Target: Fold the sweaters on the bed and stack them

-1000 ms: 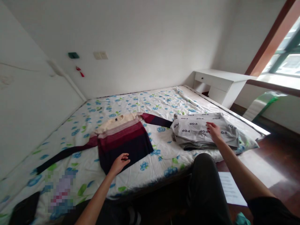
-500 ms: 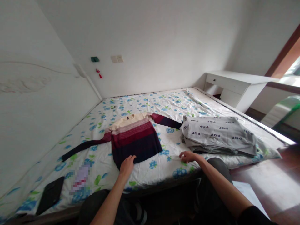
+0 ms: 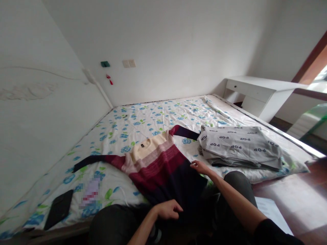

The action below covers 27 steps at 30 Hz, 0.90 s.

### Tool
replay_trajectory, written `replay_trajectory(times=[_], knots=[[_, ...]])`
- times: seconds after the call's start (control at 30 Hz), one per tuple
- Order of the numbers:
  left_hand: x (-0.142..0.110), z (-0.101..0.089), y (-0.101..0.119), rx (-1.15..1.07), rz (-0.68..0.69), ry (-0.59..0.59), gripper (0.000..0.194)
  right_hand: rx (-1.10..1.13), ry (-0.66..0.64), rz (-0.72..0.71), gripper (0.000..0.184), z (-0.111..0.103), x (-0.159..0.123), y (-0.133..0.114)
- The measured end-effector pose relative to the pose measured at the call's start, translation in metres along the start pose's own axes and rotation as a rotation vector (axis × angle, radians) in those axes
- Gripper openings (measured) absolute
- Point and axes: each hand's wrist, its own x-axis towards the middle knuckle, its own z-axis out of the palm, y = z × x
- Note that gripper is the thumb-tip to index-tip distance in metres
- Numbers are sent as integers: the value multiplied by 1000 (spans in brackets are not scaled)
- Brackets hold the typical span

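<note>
A striped sweater [image 3: 160,163], cream at the collar then pink, maroon and navy, lies on the flowered bed sheet [image 3: 143,119] with its hem drawn over the near edge of the bed. My left hand [image 3: 168,209] is closed on the navy hem near my lap. My right hand [image 3: 200,166] pinches the sweater's right side. One dark sleeve stretches out to the left, the other points toward the folded grey fabric [image 3: 240,146] printed with "POP", which lies to the right of the sweater.
A black flat object [image 3: 58,213] lies near the bed's front left corner. A white desk [image 3: 258,92] stands at the far right beside the bed. White walls bound the bed on the left and back. My dark-trousered knees are in front.
The sweater has been pulled toward me and turned, its hem now over the bed's edge. My left hand drew back with the hem; my right hand moved from the sheet onto the sweater's side.
</note>
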Motion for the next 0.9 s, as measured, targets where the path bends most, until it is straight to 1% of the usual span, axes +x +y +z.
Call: replay_trajectory(times=[0.03,0.07,0.1,0.13,0.17,0.2,0.23,0.27,0.3,0.33,0.37,0.4,0.43,0.47,0.5,0.57,0.6,0.63,0.67,0.7,0.77,0.8,0.83,0.87,0.9], knots=[[5,11,-1,-16,21,-112,26,-1,25,7,43,3,-1,-4],[7,18,-2,-29,37,-203,33,-8,29,15,41,5,-2,-7],[8,19,-1,-43,48,-278,42,-20,8,16,36,6,-4,-10],[5,15,0,-58,55,-322,53,-27,-48,8,31,6,-6,-14],[1,6,3,-77,60,-316,61,-25,-139,-9,26,6,-10,-17],[-7,-8,6,-98,64,-251,67,-12,-259,-27,24,5,-14,-21],[-16,-26,10,-114,66,-134,69,0,-410,-42,28,5,-19,-25],[-27,-47,13,-117,70,53,67,1,-584,-43,34,6,-25,-28],[-38,-69,15,-106,70,264,64,-18,-766,-23,40,9,-31,-32],[-51,-91,17,-80,66,471,61,-52,-926,14,46,12,-37,-34],[-64,-113,16,-41,56,654,59,-91,-1058,59,49,17,-43,-37],[-76,-134,14,5,34,812,59,-123,-1162,104,50,21,-47,-38],[-88,-153,10,52,2,942,60,-134,-1223,140,49,24,-50,-38],[-99,-170,6,95,-37,1044,61,-119,-1241,166,48,25,-52,-37],[-109,-184,0,137,-83,1125,62,-81,-1228,181,47,23,-51,-36],[-125,-205,-10,216,-172,1234,64,39,-1147,178,44,14,-44,-31],[-129,-213,-14,255,-208,1265,64,104,-1064,155,43,7,-38,-28],[-132,-220,-17,295,-231,1283,65,155,-948,118,40,0,-31,-26],[-134,-227,-20,336,-244,1286,66,179,-798,77,37,-5,-23,-23],[-134,-233,-22,376,-249,1281,67,176,-611,38,34,-10,-15,-20],[-132,-244,-25,444,-256,1275,69,121,-183,-14,33,-13,2,-15],[-130,-250,-26,466,-269,1279,69,95,11,-33,36,-13,10,-12],[-128,-256,-27,477,-295,1283,70,82,166,-52,40,-13,17,-9],[-127,-261,-28,482,-327,1283,71,83,275,-67,46,-12,24,-6],[-125,-266,-29,484,-357,1274,73,93,345,-72,51,-12,31,-4]])
